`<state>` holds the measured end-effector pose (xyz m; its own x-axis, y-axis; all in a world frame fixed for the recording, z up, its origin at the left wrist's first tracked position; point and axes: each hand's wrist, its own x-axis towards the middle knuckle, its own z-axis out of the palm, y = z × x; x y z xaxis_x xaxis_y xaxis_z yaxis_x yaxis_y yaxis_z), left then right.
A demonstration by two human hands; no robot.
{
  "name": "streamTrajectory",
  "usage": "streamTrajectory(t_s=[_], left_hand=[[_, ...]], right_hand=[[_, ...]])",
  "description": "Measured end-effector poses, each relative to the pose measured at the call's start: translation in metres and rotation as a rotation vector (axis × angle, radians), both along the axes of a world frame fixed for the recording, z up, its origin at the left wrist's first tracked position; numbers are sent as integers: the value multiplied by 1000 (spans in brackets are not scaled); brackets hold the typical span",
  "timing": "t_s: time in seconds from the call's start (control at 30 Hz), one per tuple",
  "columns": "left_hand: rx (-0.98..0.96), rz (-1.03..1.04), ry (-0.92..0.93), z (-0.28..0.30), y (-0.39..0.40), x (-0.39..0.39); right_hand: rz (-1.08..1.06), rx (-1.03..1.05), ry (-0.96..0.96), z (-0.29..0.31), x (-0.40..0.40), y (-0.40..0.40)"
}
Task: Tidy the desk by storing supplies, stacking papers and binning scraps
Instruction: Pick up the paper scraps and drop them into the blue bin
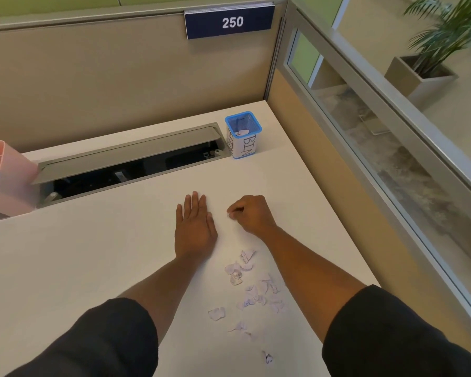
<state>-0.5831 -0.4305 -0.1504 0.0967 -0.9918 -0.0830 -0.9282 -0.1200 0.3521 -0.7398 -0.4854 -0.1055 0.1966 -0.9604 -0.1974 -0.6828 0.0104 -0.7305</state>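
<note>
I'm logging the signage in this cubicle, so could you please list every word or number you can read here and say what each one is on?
"250": white digits on the dark blue sign atop the partition.
"BIN": paper label on the blue mesh bin, lettering turned sideways; a second label on its left face is only partly visible.
Paper scraps on the desk: printed text, too small to read.

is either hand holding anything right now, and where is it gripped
The right hand pinches a small paper scrap at its fingertips; which part cannot be told. The left hand lies flat on the desk, holding nothing.
</note>
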Motion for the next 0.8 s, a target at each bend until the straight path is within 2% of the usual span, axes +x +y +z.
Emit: streamTrajectory(t_s=[0.13,0.23,0.37,0.53,0.67,0.8], left_hand=[[-15,-25,-5,-2,-12,-2],[-39,-25,-7,-6,-12,-1],[-57,-3,-12,-9,-12,-2],[-88,-4,10,-11,-12,-2],[-96,-5,16,-12,-12,-1],[-99,-5,15,-11,-12,-1]], right_hand=[[-60,-20,-106,6,2,-24],[-125,-113,-109,14,8,-47],[-207,-219,-237,31,15,-74],[-305,-415,-229,57,21,-107],[-367,-443,-118,71,20,-133],[-289,-402,101,77,16,-151]])
